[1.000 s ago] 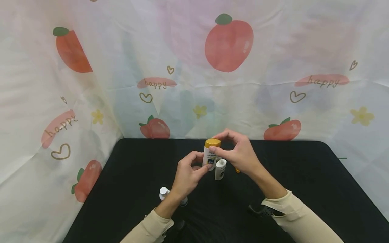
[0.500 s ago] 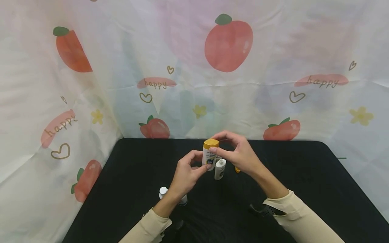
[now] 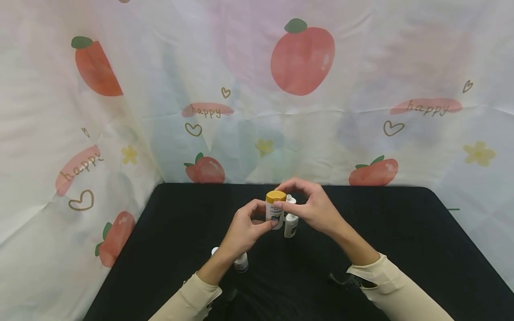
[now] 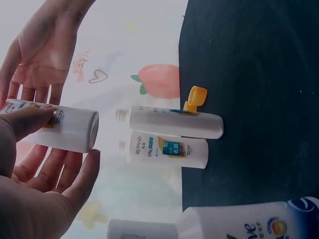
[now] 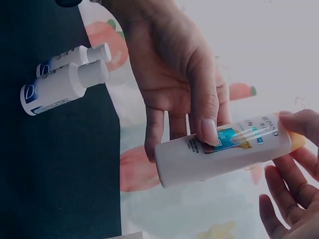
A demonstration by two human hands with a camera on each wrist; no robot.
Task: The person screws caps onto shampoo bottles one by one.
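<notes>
A white shampoo bottle (image 3: 275,215) with a yellow cap (image 3: 276,196) is held up above the table, upright in the head view. My left hand (image 3: 245,229) grips its lower body, the thumb lying across the label. At the cap end, my right hand (image 3: 317,207) pinches the bottle between thumb and fingers. Just right of it stand two similar white bottles, a nearer one (image 3: 291,226) and a farther one (image 4: 172,119), with bare necks. A loose yellow cap (image 4: 198,95) lies by them in the left wrist view; the head view does not show it.
Two white-capped bottles, one (image 5: 52,89) in front of the other (image 5: 70,55), stand by my left forearm. The black table (image 3: 184,214) meets a printed cloth (image 3: 249,111) at its back and sides.
Both hands and the held bottle have shifted slightly left and nearer to me. The farther bare-necked bottle shows more, while the loose yellow cap has gone behind my right hand.
</notes>
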